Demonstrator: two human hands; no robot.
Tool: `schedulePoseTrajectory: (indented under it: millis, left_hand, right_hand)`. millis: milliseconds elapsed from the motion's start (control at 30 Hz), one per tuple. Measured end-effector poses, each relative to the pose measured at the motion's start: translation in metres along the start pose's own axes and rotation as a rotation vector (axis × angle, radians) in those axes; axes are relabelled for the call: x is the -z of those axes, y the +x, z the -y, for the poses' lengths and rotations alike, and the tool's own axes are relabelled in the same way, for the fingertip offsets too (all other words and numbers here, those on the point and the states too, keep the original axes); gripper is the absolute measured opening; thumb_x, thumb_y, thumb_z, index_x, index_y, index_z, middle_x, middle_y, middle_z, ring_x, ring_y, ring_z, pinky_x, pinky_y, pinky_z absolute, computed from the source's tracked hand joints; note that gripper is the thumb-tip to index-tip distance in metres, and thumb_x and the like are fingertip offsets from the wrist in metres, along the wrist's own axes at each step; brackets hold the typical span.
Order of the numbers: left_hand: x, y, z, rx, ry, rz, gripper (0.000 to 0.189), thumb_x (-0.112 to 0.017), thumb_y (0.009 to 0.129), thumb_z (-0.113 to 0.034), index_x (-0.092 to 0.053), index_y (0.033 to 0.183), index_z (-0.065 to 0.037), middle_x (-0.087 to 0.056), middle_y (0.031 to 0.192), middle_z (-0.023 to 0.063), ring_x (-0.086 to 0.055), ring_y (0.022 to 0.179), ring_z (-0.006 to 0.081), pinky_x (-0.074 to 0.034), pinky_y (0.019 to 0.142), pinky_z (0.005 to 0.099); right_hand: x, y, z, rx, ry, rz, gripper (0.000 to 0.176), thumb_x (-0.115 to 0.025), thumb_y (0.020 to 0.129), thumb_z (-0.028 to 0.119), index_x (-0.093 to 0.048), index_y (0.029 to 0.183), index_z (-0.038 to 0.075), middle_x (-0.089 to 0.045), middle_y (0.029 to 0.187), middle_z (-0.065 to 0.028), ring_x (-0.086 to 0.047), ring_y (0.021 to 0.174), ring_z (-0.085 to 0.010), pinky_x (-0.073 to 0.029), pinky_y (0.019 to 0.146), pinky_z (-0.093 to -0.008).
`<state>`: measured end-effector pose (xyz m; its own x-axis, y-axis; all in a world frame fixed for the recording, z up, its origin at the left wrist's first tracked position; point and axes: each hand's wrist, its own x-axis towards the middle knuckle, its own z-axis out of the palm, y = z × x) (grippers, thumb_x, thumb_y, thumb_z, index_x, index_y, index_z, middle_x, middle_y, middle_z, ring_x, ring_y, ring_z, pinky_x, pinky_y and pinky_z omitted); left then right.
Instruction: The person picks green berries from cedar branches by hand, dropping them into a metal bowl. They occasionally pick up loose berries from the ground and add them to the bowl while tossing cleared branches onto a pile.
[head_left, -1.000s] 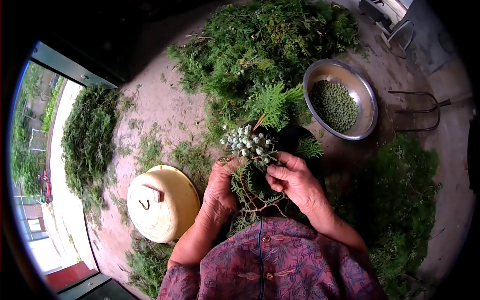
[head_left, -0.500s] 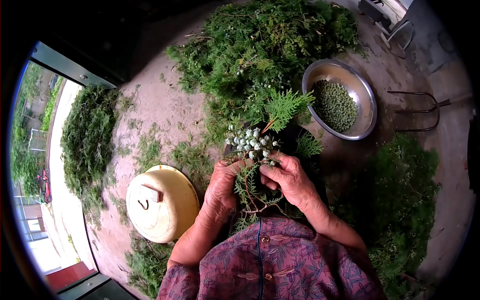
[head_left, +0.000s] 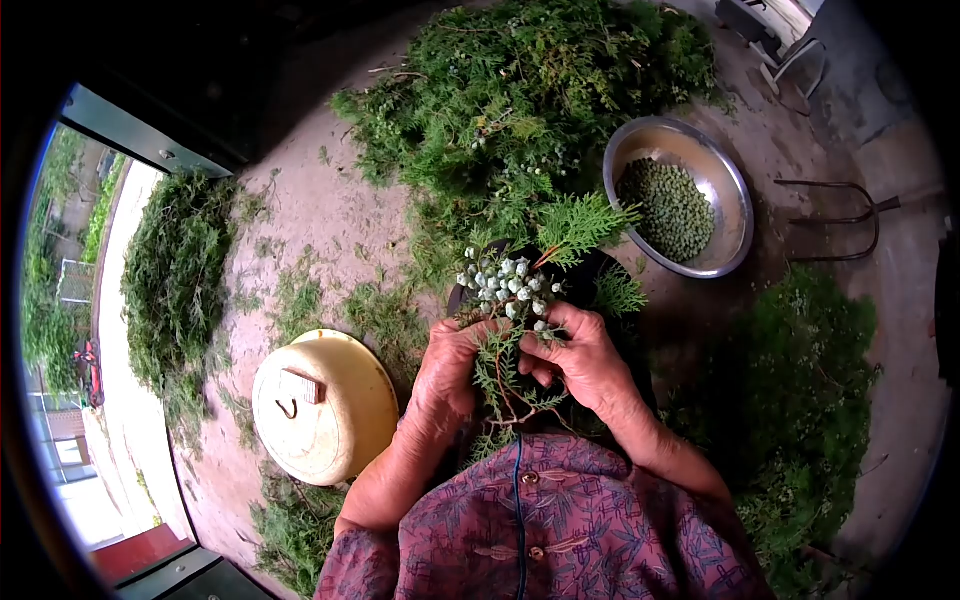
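Note:
In front of my chest is a leafy evergreen sprig (head_left: pixel 505 375) with a dense cluster of pale blue-green cones (head_left: pixel 508 285) at its upper end. My left hand (head_left: pixel 450 360) is closed on the sprig just below the cluster, thumb on top. On the other side, my right hand (head_left: pixel 578 355) pinches at the lower right of the cluster, where a cone shows beside the thumb tip. Whether its fingers grip a cone or the stem is hidden. A bright green frond (head_left: pixel 580 228) sticks out beyond the cones.
A steel basin (head_left: pixel 742 215) holds many green cones (head_left: pixel 670 210). Cut branches (head_left: pixel 540 90) are heaped ahead, with more piles at left (head_left: pixel 178 280) and right (head_left: pixel 790 400). An overturned cream basin (head_left: pixel 335 420) lies left. A metal fork (head_left: pixel 870 230) rests far right.
The cone cluster and frond have shifted slightly to the right. Both hands stay in nearly the same place, still closed at the sprig.

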<state>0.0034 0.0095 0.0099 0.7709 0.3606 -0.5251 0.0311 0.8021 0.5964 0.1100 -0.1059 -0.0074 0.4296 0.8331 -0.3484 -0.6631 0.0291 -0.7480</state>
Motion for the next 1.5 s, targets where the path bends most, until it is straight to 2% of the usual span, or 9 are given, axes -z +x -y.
schedulePoseTrajectory:
  millis: [267,567,867,1000,1133,1267,1300,1400,1500]
  left_hand:
    - [-0.005,-0.003,-0.004,-0.026,-0.098,-0.158,0.012,-0.059,0.077,-0.004,-0.063,0.086,0.003,-0.065,0.076,0.0103,-0.062,0.063,0.0178,-0.051,0.058,0.0291]
    - [0.008,0.001,0.002,-0.015,0.02,-0.086,0.019,-0.062,0.075,-0.012,-0.061,0.088,0.001,-0.064,0.079,0.0106,-0.061,0.065,0.0187,-0.051,0.06,0.0301]
    - [0.003,-0.003,0.001,-0.042,0.048,-0.115,0.014,-0.061,0.077,-0.008,-0.062,0.086,0.002,-0.065,0.071,0.0103,-0.062,0.061,0.0176,-0.051,0.055,0.028]
    - [-0.002,-0.006,0.002,-0.078,0.059,-0.17,0.01,-0.061,0.076,-0.005,-0.063,0.084,0.001,-0.064,0.072,0.0075,-0.061,0.06,0.0151,-0.05,0.054,0.0273]
    - [-0.003,-0.004,0.002,-0.109,-0.029,-0.217,0.01,-0.063,0.076,-0.009,-0.062,0.082,-0.001,-0.063,0.073,0.0067,-0.059,0.06,0.0158,-0.05,0.056,0.0282]
    - [-0.002,-0.005,0.006,-0.113,0.047,-0.209,0.01,-0.065,0.075,-0.01,-0.063,0.082,-0.004,-0.063,0.074,0.0039,-0.059,0.062,0.0147,-0.05,0.058,0.0269]
    - [-0.004,-0.006,0.005,-0.119,0.034,-0.167,0.008,-0.063,0.075,-0.006,-0.064,0.082,-0.002,-0.064,0.073,0.0027,-0.058,0.059,0.0105,-0.048,0.056,0.0246]
    - [-0.002,-0.004,0.008,-0.255,0.275,-0.147,0.014,-0.063,0.077,-0.005,-0.064,0.09,-0.001,-0.065,0.079,0.0036,-0.059,0.064,0.0116,-0.049,0.058,0.0253]
    - [-0.005,-0.003,0.006,-0.163,0.051,-0.139,0.016,-0.063,0.079,-0.007,-0.064,0.093,0.0,-0.065,0.081,0.005,-0.06,0.066,0.0127,-0.05,0.061,0.0256]
  right_hand:
    - [0.007,-0.008,0.0,0.009,-0.071,-0.06,0.012,-0.066,0.079,0.004,-0.061,0.089,0.0,-0.06,0.066,-0.0035,-0.055,0.048,-0.0075,-0.041,0.039,-0.0175]
    - [0.019,-0.003,-0.001,-0.125,0.218,0.089,0.026,-0.055,0.083,0.011,-0.053,0.107,0.002,-0.06,0.091,-0.0069,-0.06,0.082,-0.0178,-0.051,0.06,-0.0306]
    - [0.018,-0.005,0.002,-0.174,0.288,0.212,0.029,-0.065,0.081,0.011,-0.054,0.105,0.002,-0.06,0.089,-0.0072,-0.06,0.07,-0.0184,-0.048,0.053,-0.0257]
    - [0.014,-0.007,0.003,-0.148,0.259,0.069,0.016,-0.062,0.08,0.002,-0.056,0.095,0.003,-0.057,0.072,-0.0044,-0.059,0.062,-0.0142,-0.045,0.049,-0.0237]
    - [0.026,-0.012,0.002,-0.085,0.308,0.18,0.011,-0.06,0.079,0.0,-0.054,0.088,0.004,-0.054,0.07,-0.0023,-0.052,0.055,-0.0098,-0.039,0.046,-0.0207]
    - [0.027,-0.018,0.025,-0.032,0.359,0.1,0.014,-0.056,0.081,0.002,-0.053,0.094,0.002,-0.057,0.078,-0.0067,-0.059,0.065,-0.0164,-0.049,0.052,-0.0257]
    - [0.035,-0.015,0.026,-0.007,0.416,0.168,0.017,-0.053,0.082,0.002,-0.053,0.099,0.001,-0.059,0.088,-0.0101,-0.061,0.081,-0.0227,-0.053,0.061,-0.0305]
    - [0.037,-0.016,0.037,0.106,0.429,0.076,0.019,-0.05,0.084,0.002,-0.053,0.102,0.0,-0.059,0.098,-0.0124,-0.059,0.094,-0.0257,-0.052,0.069,-0.0331]
    - [0.048,-0.01,0.042,0.153,0.537,0.061,0.023,-0.052,0.088,0.013,-0.053,0.107,-0.001,-0.059,0.103,-0.0133,-0.056,0.102,-0.0283,-0.049,0.082,-0.0395]
